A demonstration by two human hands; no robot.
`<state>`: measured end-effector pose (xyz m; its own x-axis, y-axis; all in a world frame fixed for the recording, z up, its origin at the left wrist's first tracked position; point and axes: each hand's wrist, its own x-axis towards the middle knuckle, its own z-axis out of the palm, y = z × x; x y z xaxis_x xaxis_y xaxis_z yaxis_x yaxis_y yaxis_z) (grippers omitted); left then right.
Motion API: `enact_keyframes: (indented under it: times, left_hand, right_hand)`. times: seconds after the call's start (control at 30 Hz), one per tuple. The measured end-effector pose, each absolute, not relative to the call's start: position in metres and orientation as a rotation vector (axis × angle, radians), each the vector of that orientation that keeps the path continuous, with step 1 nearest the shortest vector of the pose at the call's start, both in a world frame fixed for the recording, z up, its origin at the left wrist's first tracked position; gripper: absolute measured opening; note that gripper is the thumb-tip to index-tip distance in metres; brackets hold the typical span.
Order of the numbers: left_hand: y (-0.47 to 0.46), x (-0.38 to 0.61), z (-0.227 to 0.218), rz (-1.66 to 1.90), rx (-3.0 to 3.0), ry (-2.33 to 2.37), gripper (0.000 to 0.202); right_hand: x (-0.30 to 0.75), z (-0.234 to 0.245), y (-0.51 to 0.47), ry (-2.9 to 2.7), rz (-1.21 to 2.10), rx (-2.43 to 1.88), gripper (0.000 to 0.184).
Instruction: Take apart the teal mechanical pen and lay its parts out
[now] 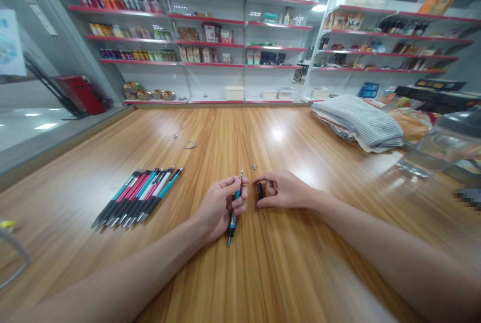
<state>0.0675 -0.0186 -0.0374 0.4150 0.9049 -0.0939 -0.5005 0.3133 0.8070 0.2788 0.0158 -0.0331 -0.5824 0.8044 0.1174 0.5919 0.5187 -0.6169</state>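
Observation:
My left hand is closed around a slim blue pen. The pen points away from me, and its bare, thin metal end sticks out past my thumb and forefinger. Just to the right, the thumb and curled forefinger of my right hand are at the two ends of a short black pen grip, low over the table. A small silver pen tip lies beyond the fingertips. At the left, several pens in blue, pink and white lie side by side, their black grips towards me.
A ring and a small metal bit lie on the wooden table. Folded striped cloth and a clear water container stand at the right. Stocked shelves rise behind. A cable curves at the left edge.

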Motion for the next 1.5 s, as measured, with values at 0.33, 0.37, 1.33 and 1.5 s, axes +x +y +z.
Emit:
enact_keyframes:
  times: [0.33,0.37,1.33,1.5]
  left_hand:
    - [-0.02,0.069,-0.035,1.011,0.77,0.606,0.015]
    - [-0.02,0.069,-0.035,1.01,0.77,0.605,0.014]
    - [-0.018,0.062,-0.03,0.597,0.814,0.521,0.017]
    - [-0.016,0.061,-0.032,0.599,0.797,0.515,0.019]
  right_hand:
    - [0.283,-0.033,0.018,-2.353,0.728,-1.144,0.055]
    - [0.283,-0.033,0.018,-2.36,0.728,-1.137,0.054]
    - [0.272,-0.036,0.012,-2.125,0.499,-0.817,0.017]
    - [0.28,-0.041,0.02,-2.001,0.464,-0.988,0.015]
